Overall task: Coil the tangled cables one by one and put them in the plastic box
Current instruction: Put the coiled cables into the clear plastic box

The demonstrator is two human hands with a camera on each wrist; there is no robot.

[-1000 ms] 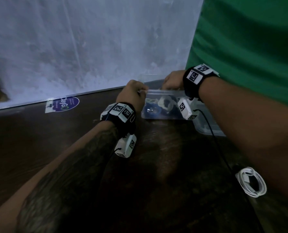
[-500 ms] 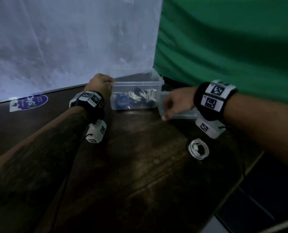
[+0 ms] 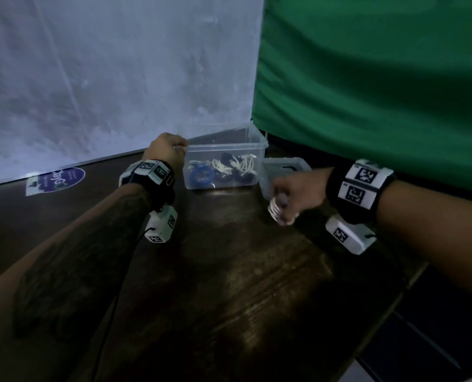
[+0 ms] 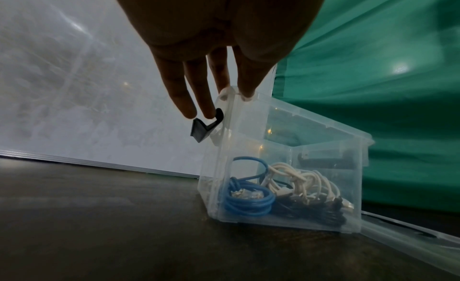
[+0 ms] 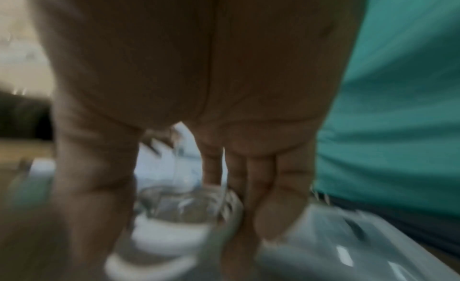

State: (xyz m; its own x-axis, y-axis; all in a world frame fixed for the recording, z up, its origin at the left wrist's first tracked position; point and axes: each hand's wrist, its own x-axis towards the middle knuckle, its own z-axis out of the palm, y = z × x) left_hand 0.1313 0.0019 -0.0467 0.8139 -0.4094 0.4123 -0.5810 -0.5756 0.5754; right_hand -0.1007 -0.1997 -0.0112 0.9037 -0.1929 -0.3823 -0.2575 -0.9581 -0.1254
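Observation:
A clear plastic box (image 3: 259, 146) (image 4: 323, 125) stands at the back of the dark wooden table. Inside lie a blue coil (image 3: 200, 176) (image 4: 246, 204), white cables (image 3: 243, 164) (image 4: 306, 179) and black cables (image 4: 311, 210). My left hand (image 3: 181, 148) (image 4: 231, 92) pinches the rim at the box's left end, above a black latch (image 4: 204, 127). To the right of the box and a little nearer to me, my right hand (image 3: 280, 205) (image 5: 189, 206) holds a coiled white cable (image 3: 277, 212) (image 5: 171, 228) just above the table. The right wrist view is blurred.
The box's clear lid (image 3: 292, 164) (image 5: 348, 251) lies on the table right of the box. A purple sticker (image 3: 55, 180) is at the far left. A white wall and a green cloth (image 3: 367, 78) close off the back. The table edge (image 3: 394, 312) runs along the right.
My right hand left the box, swung right and picked up the white coil that lay on the table. My left hand has stayed on the box's left end.

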